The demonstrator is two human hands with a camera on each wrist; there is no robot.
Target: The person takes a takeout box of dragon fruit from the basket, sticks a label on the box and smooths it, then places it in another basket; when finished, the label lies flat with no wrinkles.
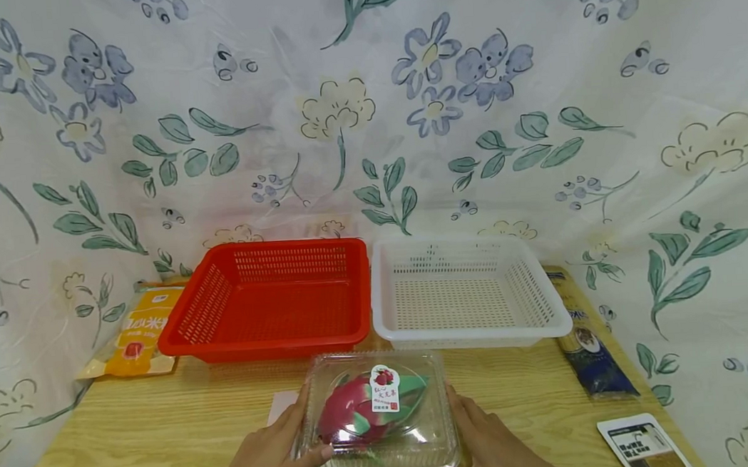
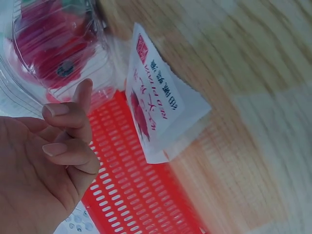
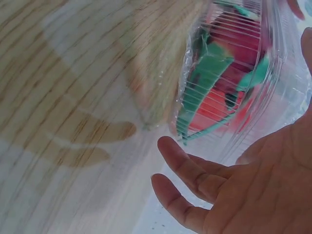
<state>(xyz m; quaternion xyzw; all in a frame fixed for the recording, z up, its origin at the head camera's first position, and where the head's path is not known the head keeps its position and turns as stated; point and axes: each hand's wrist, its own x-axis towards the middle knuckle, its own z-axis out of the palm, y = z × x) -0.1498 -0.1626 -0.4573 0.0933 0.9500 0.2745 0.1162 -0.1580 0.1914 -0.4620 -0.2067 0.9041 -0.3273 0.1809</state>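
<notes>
A clear plastic clamshell box (image 1: 375,412) with a pink dragon fruit (image 1: 359,409) and a white label inside is at the table's front middle. My left hand (image 1: 274,450) holds its left side, thumb on the lid. My right hand (image 1: 489,441) holds its right side, with a fingertip under the front corner. In the left wrist view the left hand (image 2: 58,146) has curled fingers, the index touching the box (image 2: 53,44). In the right wrist view the right hand (image 3: 234,195) cups the box (image 3: 234,78), with two fingers loosely spread below it.
A red basket (image 1: 269,300) and a white basket (image 1: 464,292) stand side by side behind the box. An orange packet (image 1: 139,333) lies far left, a dark packet (image 1: 590,349) far right, a printed card (image 1: 640,446) front right. A white sachet (image 2: 156,112) lies by the box.
</notes>
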